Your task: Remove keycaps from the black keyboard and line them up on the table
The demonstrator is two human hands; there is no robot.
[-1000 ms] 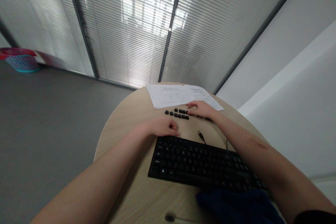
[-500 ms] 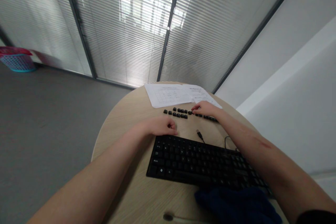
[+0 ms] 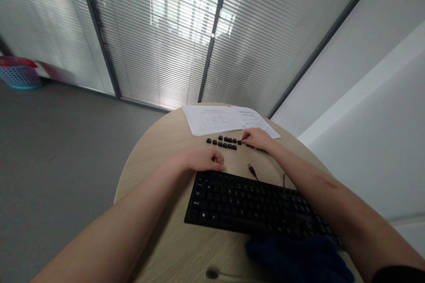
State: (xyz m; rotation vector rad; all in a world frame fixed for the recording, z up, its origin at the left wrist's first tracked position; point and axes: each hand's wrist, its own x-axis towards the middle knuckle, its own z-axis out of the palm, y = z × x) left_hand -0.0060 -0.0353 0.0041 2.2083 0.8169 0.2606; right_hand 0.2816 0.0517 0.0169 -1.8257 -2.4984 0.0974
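Observation:
A black keyboard (image 3: 252, 203) lies on the round wooden table (image 3: 149, 163). Beyond it, several loose black keycaps (image 3: 225, 145) stand in two short rows. My left hand (image 3: 206, 158) rests at the keyboard's far left corner, fingers curled; what they hold, if anything, is hidden. My right hand (image 3: 257, 138) is beyond the keyboard, with thumb and forefinger pinched at a keycap (image 3: 239, 142) at the right end of the rows. More keycaps are partly hidden under that hand and forearm.
Printed papers (image 3: 215, 119) lie at the table's far edge. A USB plug (image 3: 251, 169) sits behind the keyboard. Dark blue cloth (image 3: 299, 256) and a brush-like tool (image 3: 212, 273) are at the near edge. A basket (image 3: 20, 75) stands on the floor at left.
My right hand and forearm have shifted slightly left and lower, covering more of the keycaps on the right. Its fingers have closed on a keycap. My left hand has stayed in place.

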